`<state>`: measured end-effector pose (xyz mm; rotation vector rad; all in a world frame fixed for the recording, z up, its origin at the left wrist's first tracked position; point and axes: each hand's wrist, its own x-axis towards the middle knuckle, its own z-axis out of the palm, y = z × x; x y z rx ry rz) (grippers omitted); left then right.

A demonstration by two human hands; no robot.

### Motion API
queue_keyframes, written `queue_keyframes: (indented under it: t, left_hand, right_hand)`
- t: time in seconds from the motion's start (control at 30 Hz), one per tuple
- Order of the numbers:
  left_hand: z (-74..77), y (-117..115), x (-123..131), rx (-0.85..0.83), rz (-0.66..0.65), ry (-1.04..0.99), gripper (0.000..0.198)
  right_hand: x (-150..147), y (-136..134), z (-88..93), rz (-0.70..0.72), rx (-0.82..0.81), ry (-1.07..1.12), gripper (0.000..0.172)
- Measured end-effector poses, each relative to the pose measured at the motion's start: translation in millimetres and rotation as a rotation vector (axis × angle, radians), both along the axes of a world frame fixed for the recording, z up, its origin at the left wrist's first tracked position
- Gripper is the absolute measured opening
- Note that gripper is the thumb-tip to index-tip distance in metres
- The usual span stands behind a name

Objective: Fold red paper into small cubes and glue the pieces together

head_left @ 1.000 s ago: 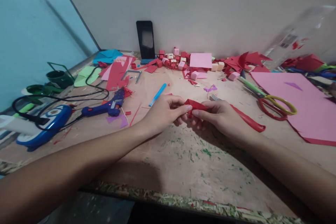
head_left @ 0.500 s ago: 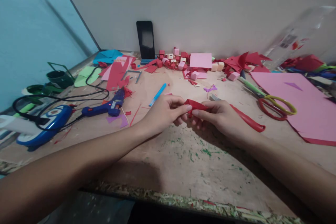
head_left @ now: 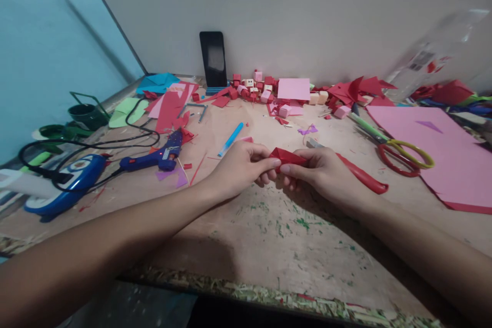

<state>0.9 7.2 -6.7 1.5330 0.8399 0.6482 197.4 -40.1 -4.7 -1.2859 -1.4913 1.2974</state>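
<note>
A small piece of folded red paper is held up between my hands, just above the middle of the table. My left hand pinches its left end between thumb and fingers. At the other end, my right hand grips it with the thumb on the near face. My two thumbs almost meet at its centre. Fingers hide the paper's ends and underside. A red-handled cutter lies partly behind my right hand, and a blue pen lies beyond my left wrist.
To the left are a blue glue gun with its black cord and a blue extension socket. Scissors and pink paper lie right. Along the back stand a phone, small paper cubes and a plastic bottle.
The red paper has tilted slightly, so its folded shape shows wider between my thumbs. Both hands keep their grip in nearly the same place.
</note>
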Motion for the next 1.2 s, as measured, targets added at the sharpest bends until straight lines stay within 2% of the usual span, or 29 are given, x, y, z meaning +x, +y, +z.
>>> queue_keyframes:
  t: [1.2]
  left_hand:
    - [-1.8, -0.3, 0.0, 0.013, 0.014, -0.023, 0.018]
  right_hand:
    - [0.5, 1.5, -2.6, -0.018, -0.007, -0.002, 0.026]
